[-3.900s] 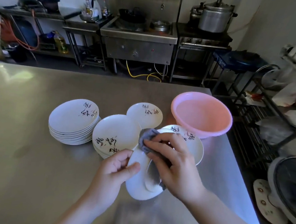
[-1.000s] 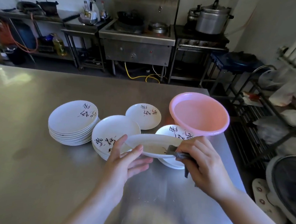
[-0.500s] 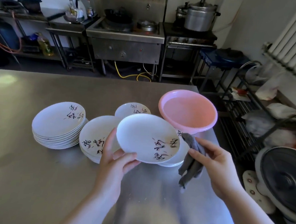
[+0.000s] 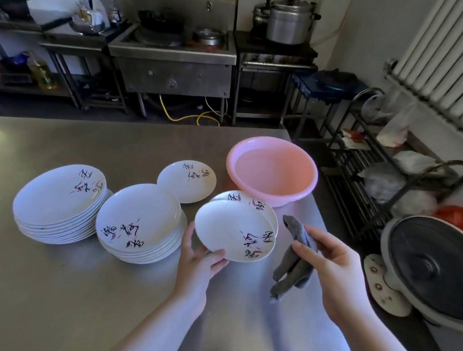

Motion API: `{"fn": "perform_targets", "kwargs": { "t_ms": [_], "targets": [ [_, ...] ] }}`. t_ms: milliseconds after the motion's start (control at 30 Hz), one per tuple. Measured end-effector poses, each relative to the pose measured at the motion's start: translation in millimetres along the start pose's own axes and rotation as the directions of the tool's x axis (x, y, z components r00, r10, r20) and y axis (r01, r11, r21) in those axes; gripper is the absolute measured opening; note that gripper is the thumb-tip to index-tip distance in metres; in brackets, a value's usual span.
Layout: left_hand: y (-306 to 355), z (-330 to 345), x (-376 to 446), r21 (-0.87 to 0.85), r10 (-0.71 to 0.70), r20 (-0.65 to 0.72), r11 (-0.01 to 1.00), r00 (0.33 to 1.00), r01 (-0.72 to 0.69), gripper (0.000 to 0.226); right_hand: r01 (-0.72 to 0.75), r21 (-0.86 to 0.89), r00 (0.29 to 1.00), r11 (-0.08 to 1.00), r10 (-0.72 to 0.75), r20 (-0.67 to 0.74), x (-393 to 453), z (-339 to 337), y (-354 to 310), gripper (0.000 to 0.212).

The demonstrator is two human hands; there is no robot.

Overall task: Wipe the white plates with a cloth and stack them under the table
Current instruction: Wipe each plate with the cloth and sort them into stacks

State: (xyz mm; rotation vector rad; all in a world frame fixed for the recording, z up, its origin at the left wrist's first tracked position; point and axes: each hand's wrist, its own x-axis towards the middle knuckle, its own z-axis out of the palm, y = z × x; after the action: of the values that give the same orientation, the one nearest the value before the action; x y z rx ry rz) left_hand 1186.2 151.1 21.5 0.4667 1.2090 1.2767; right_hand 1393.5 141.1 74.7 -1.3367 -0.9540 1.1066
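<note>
Head view: a round white plate with dark brush lettering (image 4: 234, 231) is pinched at its near rim by the left hand (image 4: 200, 258), poised over a low pile of like plates (image 4: 250, 201) on the steel worktop (image 4: 52, 286). A grey cloth (image 4: 292, 264) is clasped in the right hand's (image 4: 328, 261) grip. Held by one edge only, the plate could be tipped or dropped; the pink plastic basin (image 4: 271, 172) nearby could be knocked.

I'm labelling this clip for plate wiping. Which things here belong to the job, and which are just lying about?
Job:
- left hand holding a plate
- right hand gripping the grey cloth
- two plate stacks
- single plate

Lying about:
- pink basin
- pressure cooker
- fan
- oil bottle
</note>
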Motion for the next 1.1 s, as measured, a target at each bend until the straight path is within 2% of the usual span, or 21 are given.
{"fn": "perform_targets", "kwargs": {
  "t_ms": [233, 433, 600, 700, 800, 900, 967, 1033, 1100],
  "targets": [
    [-5.8, -3.4, 7.8, 0.246, 0.070, 0.016, 0.967, 0.997, -0.072, 0.082, -0.015, -0.004, 1.000, 1.000, 0.015, -0.007, -1.6, -5.0, 9.7, 0.031],
    [7.4, -0.6, 22.5, 0.364, 0.135, 0.052, 0.920, 0.989, -0.145, 0.082, -0.037, 0.006, 0.999, 0.999, 0.037, 0.006, 4.8, 7.4, 10.5, 0.031],
    [5.4, -2.6, 36.0, 0.587, 0.185, 0.115, 0.780, 0.976, -0.217, 0.076, -0.061, -0.006, 0.997, 0.998, 0.061, 0.043, 14.6, 22.3, 15.2, 0.030],
    [2.3, -7.3, 43.3, 0.636, 0.195, 0.132, 0.735, 0.972, -0.234, 0.077, -0.067, -0.026, 0.996, 0.997, 0.068, 0.063, 21.3, 37.3, 22.2, 0.031],
    [13.8, -11.2, 46.9, 0.684, 0.198, 0.090, 0.700, 0.976, -0.205, 0.085, -0.034, -0.102, 0.994, 0.994, 0.043, 0.096, 29.5, 57.9, 21.6, 0.031],
    [43.4, -16.2, 60.0, 0.752, 0.344, 0.150, 0.569, 0.927, -0.332, 0.062, 0.029, -0.182, 0.994, 0.983, -0.009, 0.112, 47.1, 81.0, 13.8, 0.033],
    [69.4, -22.5, 78.0, 0.789, 0.386, 0.191, 0.487, 0.902, -0.375, 0.043, 0.131, -0.274, 0.986, 0.953, -0.096, 0.136, 61.6, 98.7, 8.4, 0.042],
    [90.9, -32.7, 102.6, 0.832, 0.343, 0.194, 0.439, 0.919, -0.339, 0.031, 0.251, -0.357, 0.961, 0.900, -0.190, 0.200, 75.8, 116.9, 5.2, 0.050],
    [106.3, -43.5, 130.1, 0.886, 0.285, 0.186, 0.364, 0.940, -0.286, 0.026, 0.343, -0.414, 0.931, 0.843, -0.248, 0.267, 87.8, 132.4, 6.3, 0.047]
  ]
}}
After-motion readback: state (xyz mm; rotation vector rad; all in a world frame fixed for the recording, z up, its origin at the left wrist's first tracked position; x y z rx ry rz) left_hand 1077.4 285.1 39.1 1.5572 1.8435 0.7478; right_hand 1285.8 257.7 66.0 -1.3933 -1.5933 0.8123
